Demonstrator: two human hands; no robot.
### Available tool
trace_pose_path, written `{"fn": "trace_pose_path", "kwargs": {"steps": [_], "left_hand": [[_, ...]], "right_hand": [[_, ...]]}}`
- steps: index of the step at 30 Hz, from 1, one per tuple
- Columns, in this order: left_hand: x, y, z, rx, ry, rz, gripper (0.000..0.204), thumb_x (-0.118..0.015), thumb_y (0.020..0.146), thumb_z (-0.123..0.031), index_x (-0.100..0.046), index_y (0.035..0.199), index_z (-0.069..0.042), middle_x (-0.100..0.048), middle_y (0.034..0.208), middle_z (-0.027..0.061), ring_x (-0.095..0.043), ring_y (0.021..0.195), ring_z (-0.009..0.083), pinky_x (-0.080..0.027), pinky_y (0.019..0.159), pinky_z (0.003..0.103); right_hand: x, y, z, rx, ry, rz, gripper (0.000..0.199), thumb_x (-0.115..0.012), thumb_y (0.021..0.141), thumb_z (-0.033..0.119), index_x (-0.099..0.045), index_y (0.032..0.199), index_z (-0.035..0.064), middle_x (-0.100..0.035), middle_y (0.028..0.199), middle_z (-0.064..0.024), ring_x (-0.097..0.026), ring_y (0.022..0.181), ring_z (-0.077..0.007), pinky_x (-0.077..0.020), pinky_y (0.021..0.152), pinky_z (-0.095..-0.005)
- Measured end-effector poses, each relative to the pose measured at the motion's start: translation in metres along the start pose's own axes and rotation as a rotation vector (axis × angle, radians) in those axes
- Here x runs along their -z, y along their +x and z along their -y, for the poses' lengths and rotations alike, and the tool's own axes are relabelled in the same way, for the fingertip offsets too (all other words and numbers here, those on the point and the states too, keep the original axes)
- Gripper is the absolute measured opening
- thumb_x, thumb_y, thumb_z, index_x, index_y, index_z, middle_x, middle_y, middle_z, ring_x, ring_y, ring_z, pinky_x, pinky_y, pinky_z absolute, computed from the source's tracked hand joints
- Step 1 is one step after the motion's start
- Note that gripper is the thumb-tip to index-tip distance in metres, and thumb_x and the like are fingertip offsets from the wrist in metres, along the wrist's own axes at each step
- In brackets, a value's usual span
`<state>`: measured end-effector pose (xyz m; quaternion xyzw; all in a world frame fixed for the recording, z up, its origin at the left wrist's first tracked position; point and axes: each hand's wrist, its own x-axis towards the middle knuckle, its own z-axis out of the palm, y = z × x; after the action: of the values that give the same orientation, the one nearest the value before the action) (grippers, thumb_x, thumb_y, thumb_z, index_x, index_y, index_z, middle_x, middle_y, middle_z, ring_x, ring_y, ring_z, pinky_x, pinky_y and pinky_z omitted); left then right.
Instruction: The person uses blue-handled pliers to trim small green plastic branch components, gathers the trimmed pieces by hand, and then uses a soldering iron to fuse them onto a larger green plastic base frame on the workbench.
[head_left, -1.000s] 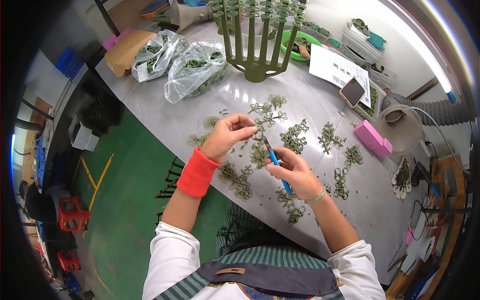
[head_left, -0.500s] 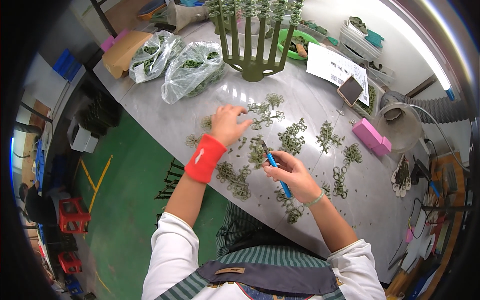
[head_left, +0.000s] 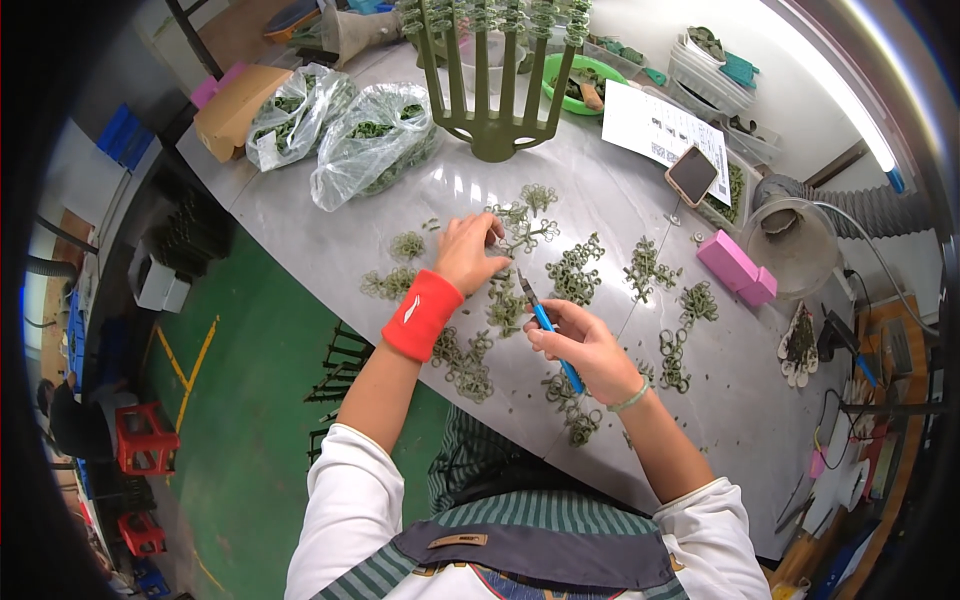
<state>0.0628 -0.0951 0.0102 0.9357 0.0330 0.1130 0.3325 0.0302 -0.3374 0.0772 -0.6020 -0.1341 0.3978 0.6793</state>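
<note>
My left hand, with a red wristband on its wrist, reaches over the table. Its thumb stands apart from the bent fingers, whose tips are at the edge of a green cluster of small ringed plastic parts. Nothing shows in its grasp. My right hand is closed around a blue-handled craft knife, tip pointing up and to the left. Below the knife tip lies another green cluster. More such clusters lie around both hands, one of them a denser pile right of the knife.
A dark green pronged rack stands at the back, beside filled clear plastic bags and a green bowl. Farther right are a phone on a paper sheet, a pink block and a clear round container.
My left hand has moved slightly right and down, its fingers now more bent beside the cluster. The right hand keeps the knife in nearly the same place. The whole view has shifted slightly.
</note>
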Motion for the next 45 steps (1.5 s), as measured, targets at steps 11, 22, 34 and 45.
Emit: {"fn": "trace_pose_path", "kwargs": {"steps": [11, 22, 34, 45], "left_hand": [[0.01, -0.013, -0.004, 0.09, -0.719, -0.001, 0.02, -0.073, 0.083, -0.008, -0.063, 0.099, -0.004, -0.067, 0.09, 0.0028, -0.065, 0.082, 0.0139, -0.051, 0.075, 0.029], [0.051, -0.046, -0.047, 0.327, -1.29, 0.149, 0.013, -0.066, 0.094, -0.01, -0.06, 0.105, -0.005, -0.066, 0.103, 0.0048, -0.068, 0.097, 0.0162, -0.057, 0.088, 0.033], [0.056, -0.052, -0.047, 0.295, -1.3, 0.161, 0.015, -0.065, 0.095, -0.009, -0.059, 0.108, -0.005, -0.067, 0.103, 0.0055, -0.069, 0.096, 0.0161, -0.057, 0.087, 0.032], [0.067, -0.05, 0.003, 0.201, -0.8, 0.079, 0.016, -0.068, 0.091, -0.01, -0.065, 0.105, -0.002, -0.065, 0.1, 0.0017, -0.066, 0.089, 0.0118, -0.055, 0.079, 0.027]], "right_hand": [[0.002, -0.001, -0.001, -0.013, -0.001, -0.027, 0.041, -0.07, 0.09, 0.019, -0.057, 0.125, 0.0004, -0.064, 0.103, -0.0011, -0.058, 0.092, -0.0094, -0.0448, 0.078, -0.0259], [-0.005, -0.001, 0.003, 0.067, -0.021, -0.043, 0.045, -0.069, 0.09, 0.018, -0.055, 0.129, 0.0007, -0.065, 0.11, -0.0031, -0.057, 0.097, -0.0097, -0.0452, 0.084, -0.0263], [-0.005, -0.003, 0.004, 0.086, -0.004, -0.026, 0.047, -0.07, 0.09, 0.015, -0.054, 0.131, 0.001, -0.065, 0.112, -0.0044, -0.058, 0.097, -0.0098, -0.0461, 0.082, -0.0257], [-0.005, 0.003, -0.002, -0.018, 0.032, 0.056, 0.044, -0.071, 0.09, 0.017, -0.056, 0.128, 0.0004, -0.065, 0.108, -0.0037, -0.059, 0.091, -0.0094, -0.0469, 0.076, -0.0254]]}}
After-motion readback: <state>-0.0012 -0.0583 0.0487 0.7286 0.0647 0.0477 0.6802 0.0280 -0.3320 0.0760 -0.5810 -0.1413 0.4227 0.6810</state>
